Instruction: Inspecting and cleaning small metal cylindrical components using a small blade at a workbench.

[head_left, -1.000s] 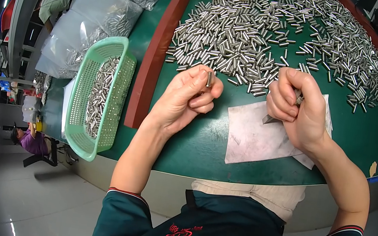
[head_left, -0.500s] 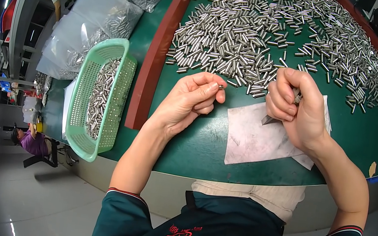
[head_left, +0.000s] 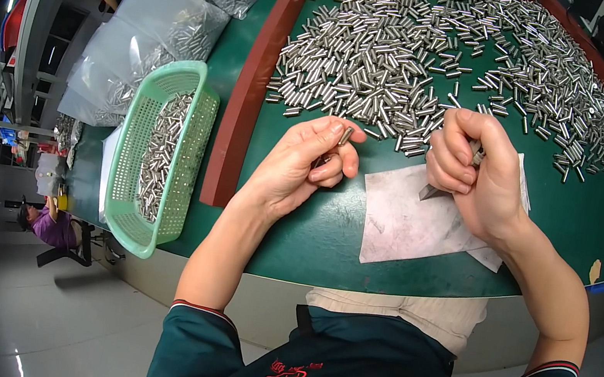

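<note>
Between the thumb and fingertips of my left hand (head_left: 299, 158) is a small, shiny metal pin (head_left: 346, 136), tilted upright. To its right, my right hand (head_left: 485, 177) is closed in a fist around a grey, flat-looking tool (head_left: 429, 193). Its end pokes out below the fingers, above a smudged sheet of white paper (head_left: 409, 232); most of it is hidden in the fist. Just beyond both hands lies a big heap of similar metal pins (head_left: 367, 66), spread over the green tabletop (head_left: 301, 247).
Red-brown rails (head_left: 237, 124) border the heap at left, back and right. Left of the rail stands a light-green perforated basket (head_left: 176, 205) with pins inside. Clear plastic bags (head_left: 123, 52) of pins lie farther left. A person in purple (head_left: 55, 230) sits in the left background.
The metal pin in my left fingers has turned from end-on to tilted upright, showing its side. My left fingers have shifted slightly; my right hand has hardly moved.
</note>
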A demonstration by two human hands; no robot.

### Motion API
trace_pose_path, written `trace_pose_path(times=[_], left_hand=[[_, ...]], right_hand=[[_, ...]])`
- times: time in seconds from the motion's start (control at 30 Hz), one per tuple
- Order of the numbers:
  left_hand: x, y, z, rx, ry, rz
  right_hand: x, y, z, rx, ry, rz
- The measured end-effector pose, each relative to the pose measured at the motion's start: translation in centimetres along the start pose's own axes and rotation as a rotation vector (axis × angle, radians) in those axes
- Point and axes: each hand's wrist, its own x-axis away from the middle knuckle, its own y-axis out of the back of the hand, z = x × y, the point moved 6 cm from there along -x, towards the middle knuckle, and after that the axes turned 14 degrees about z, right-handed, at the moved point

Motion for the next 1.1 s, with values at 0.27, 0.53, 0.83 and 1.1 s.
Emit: trace_pose_path(times=[0.27,0.53,0.83,1.1], left_hand=[[-0.3,-0.6,0.1,-0.349,0.007,-0.062],[-0.9,-5.3,0.6,-1.478,-0.209,-0.115],[-0.7,-5.1,0.9,-1.442,-0.170,-0.129],[-0.7,-5.2,0.9,-1.413,-0.188,-0.138]], right_hand=[[0.1,0.0,0.0,0.003,-0.001,-0.021],[0.5,-0.9,2.1,0.068,0.226,0.061],[0.2,-0.4,-0.2,-0.002,0.207,0.068],[-0.2,-0.4,-0.5,-0.009,0.210,0.049]])
